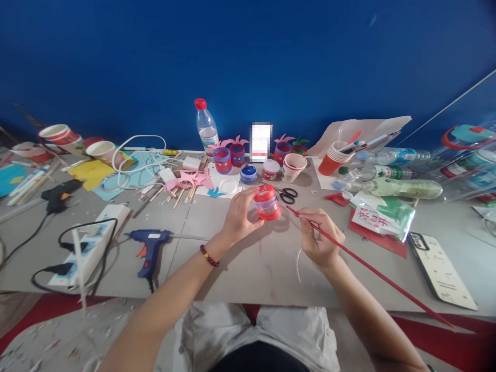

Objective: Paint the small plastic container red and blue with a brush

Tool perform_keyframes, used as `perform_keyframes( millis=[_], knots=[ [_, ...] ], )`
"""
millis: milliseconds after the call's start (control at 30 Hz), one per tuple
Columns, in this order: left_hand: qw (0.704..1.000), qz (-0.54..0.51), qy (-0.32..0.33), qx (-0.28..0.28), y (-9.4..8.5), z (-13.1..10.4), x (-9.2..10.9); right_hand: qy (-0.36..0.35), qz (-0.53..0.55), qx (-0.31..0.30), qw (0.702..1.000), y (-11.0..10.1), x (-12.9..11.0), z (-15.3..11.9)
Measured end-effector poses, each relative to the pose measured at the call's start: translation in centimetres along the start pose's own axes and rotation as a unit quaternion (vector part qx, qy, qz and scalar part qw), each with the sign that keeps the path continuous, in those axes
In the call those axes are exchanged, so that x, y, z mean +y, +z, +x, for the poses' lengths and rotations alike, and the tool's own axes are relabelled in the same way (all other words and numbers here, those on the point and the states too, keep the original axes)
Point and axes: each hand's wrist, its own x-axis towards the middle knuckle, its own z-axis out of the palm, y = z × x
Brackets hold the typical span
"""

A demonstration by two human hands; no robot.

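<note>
Tilted in my left hand [242, 214] is a small clear plastic cup [267, 203], painted with red bands at both ends and purple between. My fingers curl round its left side. Between the fingertips of my right hand [321, 235] is a long, thin red paintbrush [360, 262], its tip close to the cup's right side; whether they touch I cannot tell. Black-handled scissors [287, 195] lie just behind. Further back are a jar of blue paint [248, 173], a white-topped red jar [270, 169] and a paper cup [294, 168].
Several painted cups with paper leaves, one a red-and-purple cup [222, 160], stand near a water bottle [206, 126]. Leftward are a blue glue gun [150, 248], a power strip [91, 245] and pink paper cutouts [189, 179]. Rightward lie a phone [444, 271] and plastic bottles [403, 187].
</note>
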Motion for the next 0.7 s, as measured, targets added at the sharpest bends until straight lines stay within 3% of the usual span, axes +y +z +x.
perform_keyframes(
  millis=[233,500,700],
  knots=[
    [1.0,0.012,0.025,0.004,0.0,0.1,-0.1,-0.056,0.014,-0.009,0.998,0.1,-0.1,-0.3],
    [0.999,0.044,-0.017,0.005,0.1,0.1,0.0,-0.039,0.084,-0.041,0.995,0.5,-1.1,-0.4],
    [0.998,0.06,0.008,0.001,0.2,0.1,0.0,-0.014,0.072,-0.054,0.996,0.6,-1.6,0.2]
  ],
)
